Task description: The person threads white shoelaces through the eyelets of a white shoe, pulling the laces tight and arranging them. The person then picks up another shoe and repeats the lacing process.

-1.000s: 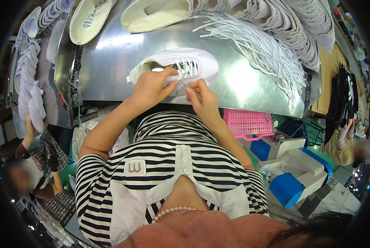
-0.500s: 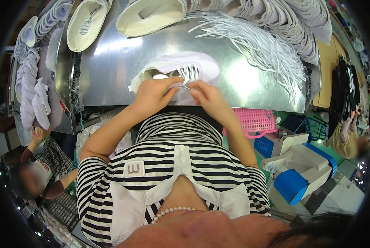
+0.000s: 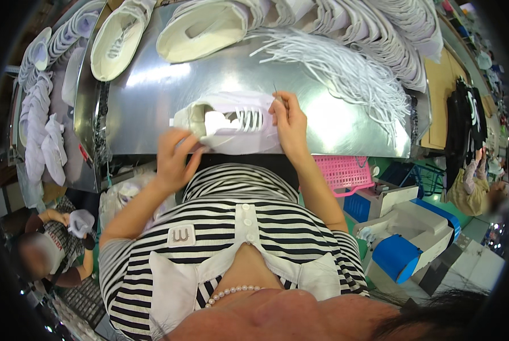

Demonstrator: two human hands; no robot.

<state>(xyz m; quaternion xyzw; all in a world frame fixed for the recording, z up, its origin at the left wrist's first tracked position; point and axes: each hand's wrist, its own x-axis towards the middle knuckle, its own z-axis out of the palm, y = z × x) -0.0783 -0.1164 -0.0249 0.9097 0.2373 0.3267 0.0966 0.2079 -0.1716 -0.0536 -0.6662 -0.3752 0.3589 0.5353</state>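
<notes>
A white and pale lilac shoe upper [image 3: 268,120] lies on the metal table near its front edge, toe to the right. White laces [image 3: 249,119] cross its throat in several rows, and a white tongue [image 3: 216,121] shows in the opening. At the heel end, my left hand [image 3: 175,158] has its fingers apart, slightly blurred, with nothing visible in them. Beside the toe, my right hand [image 3: 290,122] is closed around a thin, dark needle-like tool [image 3: 275,88] that sticks up past the fingers. The tool's lower part is hidden in the hand.
White laces [image 3: 345,68] lie in a bundle at the back right of the metal table [image 3: 146,113]. Rows of stacked uppers [image 3: 334,25] line the far edge. A pink basket [image 3: 345,173] and a blue-and-white machine [image 3: 405,238] stand below right. A co-worker [image 3: 53,238] sits at left.
My hands have parted from the laces: the left back toward the heel, the right up beside the toe. The upper's opening, earlier partly covered, now shows. The co-worker at left now holds a white piece.
</notes>
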